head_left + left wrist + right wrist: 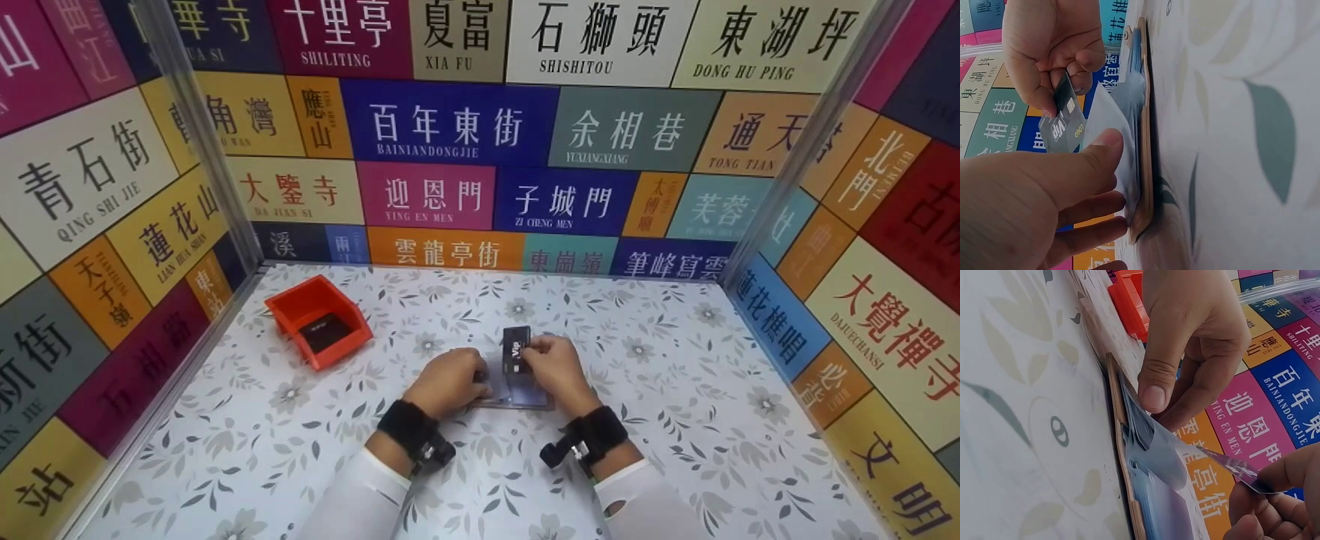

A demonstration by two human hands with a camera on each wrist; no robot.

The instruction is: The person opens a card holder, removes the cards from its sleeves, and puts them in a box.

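Note:
A card holder with a brown cover and clear plastic sleeves lies open on the table. My left hand pinches one of the sleeves between thumb and fingers and lifts its edge off the stack. Between right thumb and fingertips, my right hand holds a black VIP card, which stands tilted over the holder. In the left wrist view the card shows a chip and lettering, close beside the raised sleeve. Whether the card's lower edge is inside the sleeve I cannot tell.
An orange-red plastic bin stands at the back left, with a dark card inside. The floral-patterned tabletop is bordered by colourful sign-covered walls at the back and both sides.

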